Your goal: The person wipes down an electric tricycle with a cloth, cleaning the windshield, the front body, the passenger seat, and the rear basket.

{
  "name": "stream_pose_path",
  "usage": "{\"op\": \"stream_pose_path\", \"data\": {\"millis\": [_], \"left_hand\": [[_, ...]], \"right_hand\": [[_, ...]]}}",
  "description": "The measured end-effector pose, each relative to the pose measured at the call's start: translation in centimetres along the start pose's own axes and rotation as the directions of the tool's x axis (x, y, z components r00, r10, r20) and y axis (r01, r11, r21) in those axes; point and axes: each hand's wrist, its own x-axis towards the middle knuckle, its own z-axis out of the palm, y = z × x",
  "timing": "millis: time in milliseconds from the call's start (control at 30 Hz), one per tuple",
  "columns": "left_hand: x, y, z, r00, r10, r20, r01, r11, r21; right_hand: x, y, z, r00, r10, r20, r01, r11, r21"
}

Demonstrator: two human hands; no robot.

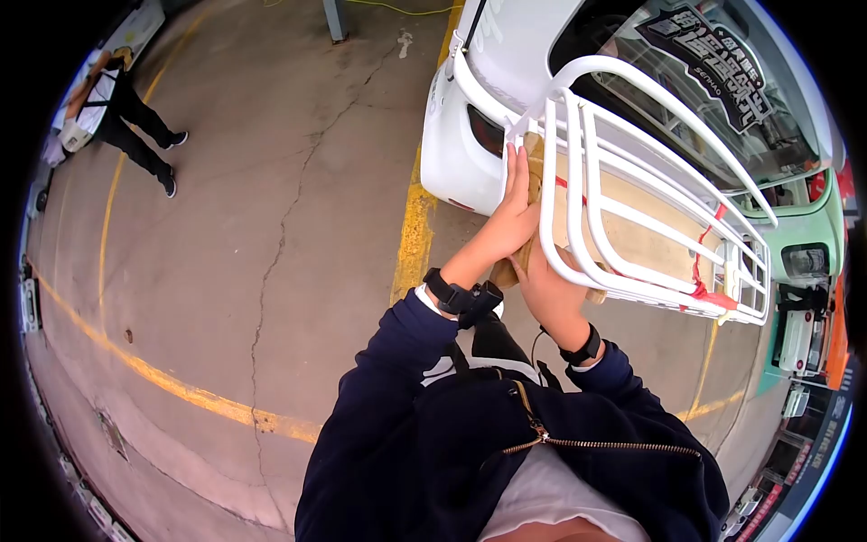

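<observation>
A white tubular metal rack point(582, 190) juts out from the back of a white vehicle point(456, 167). My left hand point(517, 212) lies along the near end of the rack, fingers straight and held together, against a brown cloth point(535, 154). Just below it, my right hand point(553, 287) is at the rack's lower corner. Its fingers are partly hidden, and brown cloth shows on both sides of it, so it appears to grip the cloth. Red strips point(713, 296) are tied around the far part of the rack.
A person point(126, 113) in dark trousers stands at the upper left. Yellow lines point(415, 235) and a long crack mark the concrete floor point(208, 271). A light green vehicle point(817, 237) stands at the right, and a grey post point(335, 23) at the top.
</observation>
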Motion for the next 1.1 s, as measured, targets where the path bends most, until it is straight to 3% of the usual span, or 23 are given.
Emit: {"op": "stream_pose_path", "data": {"millis": [167, 233, 300, 367, 567, 600, 633, 700, 767, 833, 967, 1033, 1100], "left_hand": [[-5.2, 2.0, 1.3, 0.999, -0.03, -0.011, 0.029, 0.996, -0.089], [-7.1, 1.9, 2.4, 0.999, -0.024, -0.037, 0.022, 0.998, -0.065], [-8.9, 2.0, 3.0, 0.995, 0.038, -0.09, -0.038, 0.999, 0.003], [-10.6, 2.1, 3.5, 0.988, 0.099, -0.116, -0.096, 0.995, 0.033], [-15.5, -0.1, 4.4, 0.997, -0.08, -0.014, 0.079, 0.995, -0.057], [-15.4, 0.2, 3.7, 0.999, -0.05, 0.019, 0.048, 0.992, 0.114], [-15.4, 0.6, 3.2, 0.998, -0.056, 0.019, 0.053, 0.991, 0.122], [-14.6, 1.6, 2.3, 0.958, -0.257, 0.132, 0.239, 0.961, 0.138], [-14.3, 1.4, 2.8, 0.95, -0.297, 0.1, 0.27, 0.938, 0.218], [-13.4, 1.2, 3.2, 0.984, 0.047, -0.174, 0.034, 0.9, 0.435], [-11.9, 1.4, -0.2, 0.964, 0.012, -0.267, 0.138, 0.835, 0.532], [-10.6, 0.5, -2.1, 0.964, -0.1, -0.247, 0.23, 0.779, 0.584], [-9.0, -0.3, -2.8, 0.957, -0.08, -0.278, 0.227, 0.805, 0.549]], "right_hand": [[-3.5, 2.9, 0.1, 0.981, -0.166, -0.103, 0.152, 0.98, -0.128], [-5.0, 3.8, -0.3, 0.972, -0.193, -0.135, 0.206, 0.975, 0.087], [-6.0, 4.0, -0.8, 0.976, -0.183, -0.121, 0.2, 0.968, 0.149], [-7.0, 3.9, -0.8, 0.964, -0.189, -0.188, 0.243, 0.912, 0.329], [-12.2, 4.5, 1.4, 0.943, -0.249, -0.223, 0.32, 0.863, 0.391], [-12.4, 4.6, 1.6, 0.947, -0.287, -0.144, 0.32, 0.881, 0.348], [-12.5, 4.6, 1.9, 0.945, -0.321, -0.062, 0.324, 0.896, 0.304], [-12.3, 4.6, 2.6, 0.966, -0.247, -0.071, 0.257, 0.929, 0.266], [-11.8, 4.6, 3.1, 0.991, -0.112, -0.068, 0.125, 0.967, 0.224], [-10.1, 4.5, 2.2, 0.99, -0.097, -0.103, 0.12, 0.963, 0.243], [-7.8, 3.9, 0.6, 0.993, -0.107, -0.046, 0.116, 0.945, 0.305], [-6.1, 2.9, -0.1, 0.999, -0.028, 0.043, 0.011, 0.933, 0.359], [-4.3, 2.6, 0.9, 0.992, 0.033, 0.125, -0.077, 0.927, 0.366]]}}
